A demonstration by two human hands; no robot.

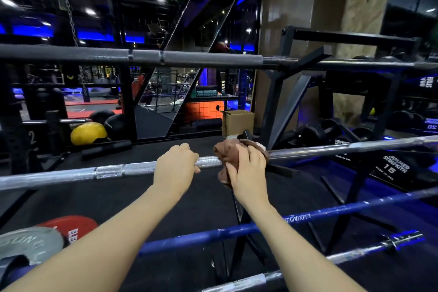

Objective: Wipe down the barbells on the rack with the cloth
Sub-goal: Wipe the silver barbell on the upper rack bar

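Note:
A silver barbell (118, 170) runs across the middle of the view on the black rack (284, 92). My left hand (176, 166) grips its knurled part from above. Just to the right, my right hand (248, 173) holds a crumpled brown cloth (224, 152) wrapped around the same bar. Above it lies a dark grey barbell (142, 57). Below it lies a blue barbell (260, 227), and lower still another bar with a chrome collar (391, 243).
Red (71, 227) and grey (28, 244) weight plates lie at the lower left. A yellow ball (88, 133) and a cardboard box (238, 122) stand on the black floor behind. Dumbbells (391, 166) fill a rack on the right.

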